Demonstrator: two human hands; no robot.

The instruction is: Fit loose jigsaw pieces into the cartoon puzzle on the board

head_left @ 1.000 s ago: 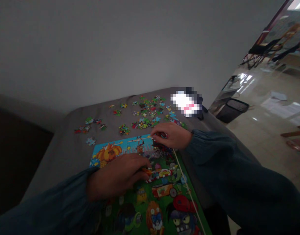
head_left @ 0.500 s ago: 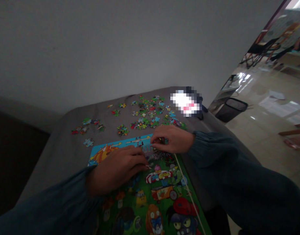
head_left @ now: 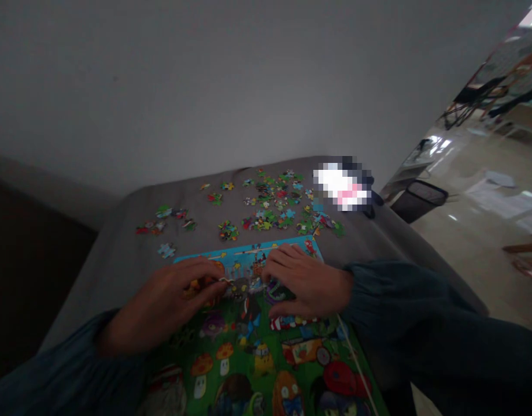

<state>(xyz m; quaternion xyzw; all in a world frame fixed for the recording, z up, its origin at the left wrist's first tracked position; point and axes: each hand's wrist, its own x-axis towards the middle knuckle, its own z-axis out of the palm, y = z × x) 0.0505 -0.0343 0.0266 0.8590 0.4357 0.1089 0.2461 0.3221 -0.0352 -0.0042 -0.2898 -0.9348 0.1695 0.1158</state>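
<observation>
A colourful cartoon jigsaw puzzle (head_left: pixel 235 358) lies on the grey cloth, with a blue strip along its far edge and green below. My left hand (head_left: pixel 162 300) is over its upper left part, thumb and forefinger closed on a small puzzle piece (head_left: pixel 225 281) seen nearly edge-on. My right hand (head_left: pixel 307 283) rests palm down on the upper right part, thumb apart from the fingers, and nothing shows in its grasp. Both hands cover parts of the picture.
Loose puzzle pieces (head_left: pixel 270 219) are scattered beyond the puzzle, with a smaller group (head_left: pixel 162 219) at the left. A blurred-out bright object (head_left: pixel 342 184) sits at the table's far right corner. A wall (head_left: pixel 231 86) rises behind; a dark bin (head_left: pixel 416 199) stands right.
My left hand has moved left, away from the right hand, with a piece in its fingertips. My right hand has gone from a pinch to spread fingers on the puzzle. The view has shifted slightly.
</observation>
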